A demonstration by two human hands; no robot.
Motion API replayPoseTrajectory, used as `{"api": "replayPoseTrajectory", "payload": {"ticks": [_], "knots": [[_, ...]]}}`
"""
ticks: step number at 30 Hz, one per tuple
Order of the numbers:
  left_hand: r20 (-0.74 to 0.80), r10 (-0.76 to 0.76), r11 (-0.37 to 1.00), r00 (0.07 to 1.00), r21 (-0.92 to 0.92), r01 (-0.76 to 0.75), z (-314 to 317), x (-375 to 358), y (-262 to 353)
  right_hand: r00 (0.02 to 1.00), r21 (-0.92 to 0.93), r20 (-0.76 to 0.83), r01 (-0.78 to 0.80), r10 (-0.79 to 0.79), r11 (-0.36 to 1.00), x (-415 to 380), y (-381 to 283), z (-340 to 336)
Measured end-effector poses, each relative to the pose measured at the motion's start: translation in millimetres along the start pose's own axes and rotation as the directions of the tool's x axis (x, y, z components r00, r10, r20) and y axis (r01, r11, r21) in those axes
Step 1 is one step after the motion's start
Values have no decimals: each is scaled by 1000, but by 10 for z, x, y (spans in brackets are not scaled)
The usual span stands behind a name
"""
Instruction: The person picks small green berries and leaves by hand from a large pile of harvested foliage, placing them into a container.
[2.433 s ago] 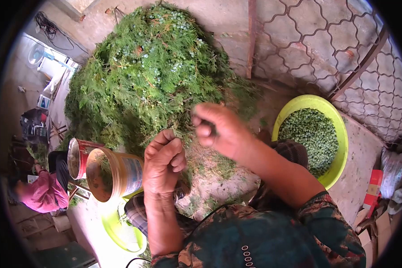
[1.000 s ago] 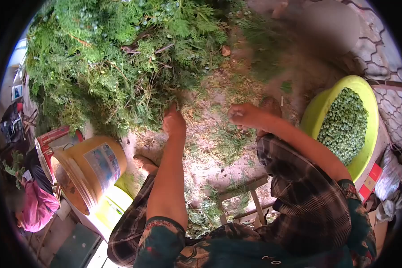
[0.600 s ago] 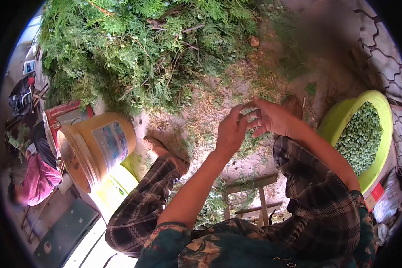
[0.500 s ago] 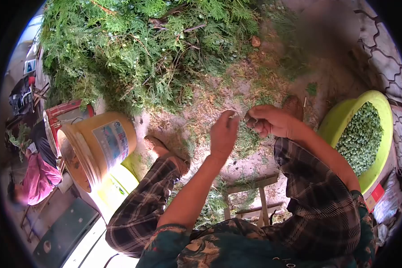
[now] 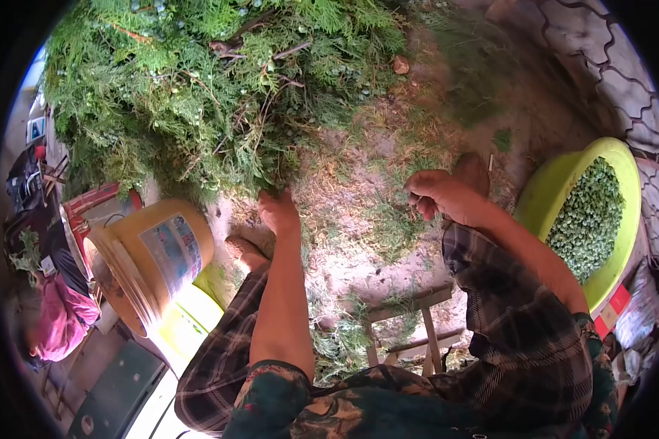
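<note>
My left hand (image 5: 279, 213) is at the lower edge of a large heap of green evergreen branches (image 5: 198, 95). Its fingers are closed around the hanging tip of an evergreen sprig (image 5: 269, 174), partly hidden by the hand. Above the littered ground, my right hand (image 5: 441, 196) is held with curled fingers; whatever lies inside them is too small or hidden to make out. To the right of it, a yellow-green tub (image 5: 540, 192) holds many small pale-green cones or berries (image 5: 587, 219).
At left, a tan bucket (image 5: 187, 227) lies tilted beside a red-framed object (image 5: 73, 219). Another person in a pink top (image 5: 67, 314) sits beyond. A small wooden stool (image 5: 428, 333) stands between my legs. Fallen needles (image 5: 359, 175) cover the ground.
My left hand has moved from beside my right hand leftward to the edge of the branch heap. The right hand stays in nearly the same place, its fingers still curled.
</note>
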State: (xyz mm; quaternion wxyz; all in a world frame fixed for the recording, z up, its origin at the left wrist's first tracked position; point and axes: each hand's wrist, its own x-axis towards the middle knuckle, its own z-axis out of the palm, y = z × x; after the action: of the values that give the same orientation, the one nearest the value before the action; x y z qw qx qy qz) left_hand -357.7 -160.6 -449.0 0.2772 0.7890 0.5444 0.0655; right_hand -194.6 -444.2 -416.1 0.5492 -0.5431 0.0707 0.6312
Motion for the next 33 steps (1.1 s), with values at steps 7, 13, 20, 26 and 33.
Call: {"api": "replayPoseTrajectory", "payload": {"ticks": [7,13,20,26,33], "knots": [[262,-242,906,934,-285,314,186,-107,-192,998,31,-56,15,-13,999,56,39,-19],[558,-151,769,816,-453,452,177,-634,683,998,-8,-63,17,-18,1000,47,28,-41],[672,327,831,665,-539,135,38,-817,1494,998,571,59,-42,10,820,-139,-321,97],[330,479,877,813,-220,-428,382,-168,1430,995,537,79,15,-67,844,-19,-165,9],[235,606,779,760,16,-627,945,89,1765,998,523,22,41,-62,851,-219,-334,76]]}}
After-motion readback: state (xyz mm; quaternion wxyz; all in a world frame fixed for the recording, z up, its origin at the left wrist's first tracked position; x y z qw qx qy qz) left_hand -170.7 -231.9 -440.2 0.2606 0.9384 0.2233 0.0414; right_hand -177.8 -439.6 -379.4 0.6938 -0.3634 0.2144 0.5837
